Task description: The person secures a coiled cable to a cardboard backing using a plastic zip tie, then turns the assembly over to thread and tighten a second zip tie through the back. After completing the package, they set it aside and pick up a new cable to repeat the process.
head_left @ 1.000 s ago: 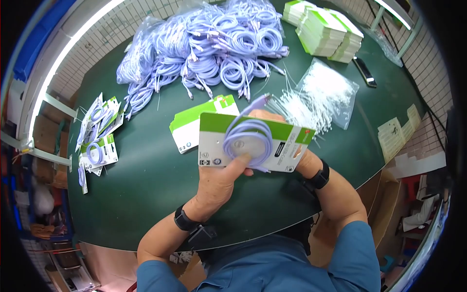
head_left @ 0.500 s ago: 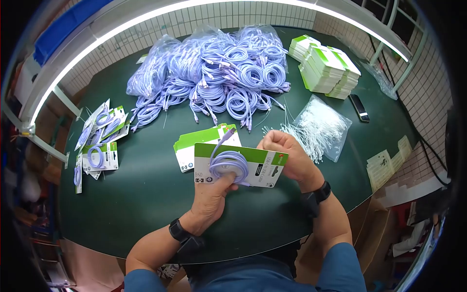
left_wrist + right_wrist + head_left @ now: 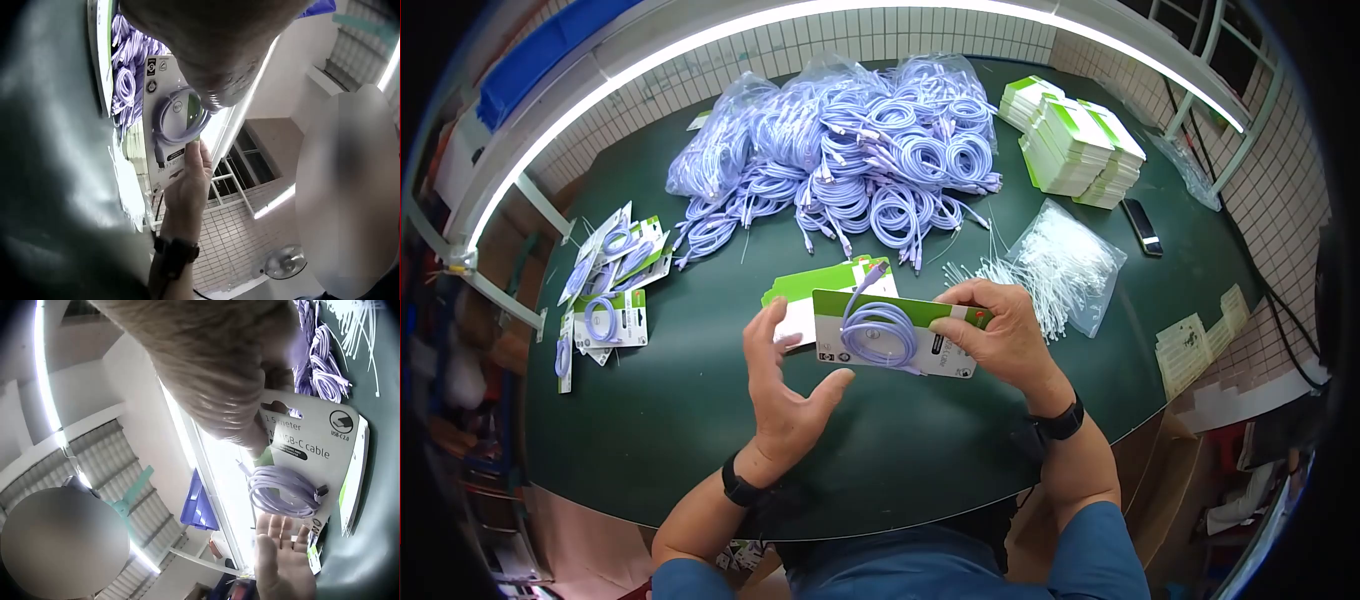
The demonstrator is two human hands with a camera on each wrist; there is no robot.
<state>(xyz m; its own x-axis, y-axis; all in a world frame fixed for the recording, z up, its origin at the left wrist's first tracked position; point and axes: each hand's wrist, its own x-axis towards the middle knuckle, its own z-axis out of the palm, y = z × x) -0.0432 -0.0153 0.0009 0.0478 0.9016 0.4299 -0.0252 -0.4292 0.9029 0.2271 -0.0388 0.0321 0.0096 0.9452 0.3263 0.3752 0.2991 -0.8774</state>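
The right hand pinches the right end of a green and white card between thumb and fingers. On the card's face lies a coiled lilac cable, one plug sticking up past the top edge. Just left of the card, the left hand is held with fingers and thumb spread, nothing between them. In the right wrist view the left hand's palm faces up beneath the coil. Behind the held card, a stack of similar cards lies on the table.
Bagged and loose lilac cables are heaped at the back. Carded cables lie at the left. At the right are card stacks, a bag of white ties, a phone and paper sheets. A light tube arches over the table.
The left hand has let go of the card and drawn left, its fingers spreading. The right hand, which was beside the card half a second ago, now grips its right end.
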